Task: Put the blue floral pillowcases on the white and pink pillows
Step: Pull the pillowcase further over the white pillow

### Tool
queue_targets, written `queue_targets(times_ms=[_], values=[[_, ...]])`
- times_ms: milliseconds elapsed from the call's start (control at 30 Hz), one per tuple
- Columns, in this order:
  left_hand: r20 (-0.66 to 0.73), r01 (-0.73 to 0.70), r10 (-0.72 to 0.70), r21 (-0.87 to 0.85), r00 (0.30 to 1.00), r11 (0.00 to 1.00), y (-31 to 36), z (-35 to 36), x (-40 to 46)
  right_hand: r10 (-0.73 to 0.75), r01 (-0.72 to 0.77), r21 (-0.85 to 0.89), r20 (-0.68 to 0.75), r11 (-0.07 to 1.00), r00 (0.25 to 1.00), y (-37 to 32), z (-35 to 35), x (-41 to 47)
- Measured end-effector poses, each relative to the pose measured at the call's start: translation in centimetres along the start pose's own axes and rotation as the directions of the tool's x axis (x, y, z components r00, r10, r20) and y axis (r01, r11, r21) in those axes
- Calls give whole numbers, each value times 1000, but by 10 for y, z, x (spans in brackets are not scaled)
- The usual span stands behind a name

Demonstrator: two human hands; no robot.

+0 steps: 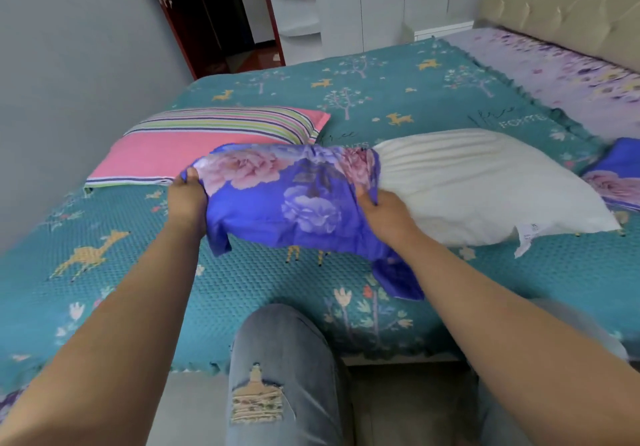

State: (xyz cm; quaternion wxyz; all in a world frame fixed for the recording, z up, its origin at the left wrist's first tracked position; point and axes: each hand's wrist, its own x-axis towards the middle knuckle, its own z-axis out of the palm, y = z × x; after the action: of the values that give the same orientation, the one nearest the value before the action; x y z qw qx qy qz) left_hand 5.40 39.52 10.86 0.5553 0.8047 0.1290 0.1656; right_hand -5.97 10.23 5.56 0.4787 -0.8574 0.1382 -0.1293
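Blue satin-like fabric printed with large pink and lilac flowers, the blue floral pillowcase (287, 199), is bunched up between both hands just above the bed. The left hand (187, 199) grips the closed left end of it, fingers curled round the cloth with the thumb on top. The right hand (384, 213) grips the gathered opening at the other end, its fingers tucked into the folds where the case meets the soft white pillow (485, 182). The near end of that white pillow sits inside the mouth of the case; most of the pillow lies bare to the right on the bed, with a small white label (524, 237) hanging from its front corner. A loose corner of the case droops toward the bed edge below the right wrist.

Behind the left hand lies the pink pillow with a multicoloured striped band (194, 147), flat and uncovered, near the grey wall. A second blue floral pillowcase (613, 182) lies at the right edge of the view, just beyond the white pillow. All rest on a teal quilted bedspread with deer and tree patterns (381, 99). A knee in pale ripped jeans (280, 359) stands against the bed's near edge.
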Motion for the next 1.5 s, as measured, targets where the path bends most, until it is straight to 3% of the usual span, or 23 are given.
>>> queue_targets(times_ms=[67,100,300,400,500,567,633,733,800,900,933,1000,1067,1167,1267,1334,1400,1434,1500], values=[[-96,-37,30,-76,995,996,6,-3,7,-60,12,-184,-255,983,965,15,-23,0],[-108,-39,35,-37,994,999,2,-3,7,-67,-11,-240,-315,971,947,25,-35,0],[70,192,-229,348,971,918,-88,5,3,7,-93,-295,-278,951,960,60,-28,-8],[41,248,-284,379,958,892,-108,0,6,-189,18,-426,-363,905,912,59,-27,-12],[-98,53,-2,521,995,852,-73,5,-12,-355,142,-492,-370,859,859,44,-20,-9],[-38,-156,217,577,975,801,-48,17,-23,-350,101,-548,-372,831,859,28,-16,10],[129,-324,319,640,939,697,-34,42,-25,-204,-20,-578,-320,816,925,3,-16,38],[368,-482,312,637,876,602,-27,80,-27,-6,-127,-583,-221,803,975,-23,-12,78],[384,-491,312,590,869,641,-22,98,-28,77,-126,-606,-106,786,991,-30,4,97],[324,-461,332,534,886,709,-17,108,-28,27,67,-634,138,770,990,-33,17,117],[306,-456,339,537,889,710,-18,107,-26,-3,102,-624,157,774,988,-31,7,123],[298,-442,326,573,897,690,-20,108,-21,-44,42,-637,14,770,999,-11,-27,139],[307,-437,311,591,899,679,-24,112,-20,0,-110,-676,-161,729,987,26,-56,142],[299,-379,240,617,924,689,-28,124,-23,68,-160,-650,-165,743,984,62,-44,128],[280,-348,214,630,936,694,-33,127,-22,-22,-116,-626,-209,771,978,69,-32,127],[286,-371,239,639,928,674,-34,127,-21,-80,-96,-760,-191,642,978,62,-34,132],[312,-398,250,662,917,635,-32,130,-20,-40,-63,-901,-88,429,995,46,-32,143],[323,-413,258,674,910,612,-32,131,-22,-2,-17,-928,-19,371,1000,36,-32,152],[341,-443,283,693,896,568,-36,133,-27,27,80,-922,98,379,995,15,-35,171]])
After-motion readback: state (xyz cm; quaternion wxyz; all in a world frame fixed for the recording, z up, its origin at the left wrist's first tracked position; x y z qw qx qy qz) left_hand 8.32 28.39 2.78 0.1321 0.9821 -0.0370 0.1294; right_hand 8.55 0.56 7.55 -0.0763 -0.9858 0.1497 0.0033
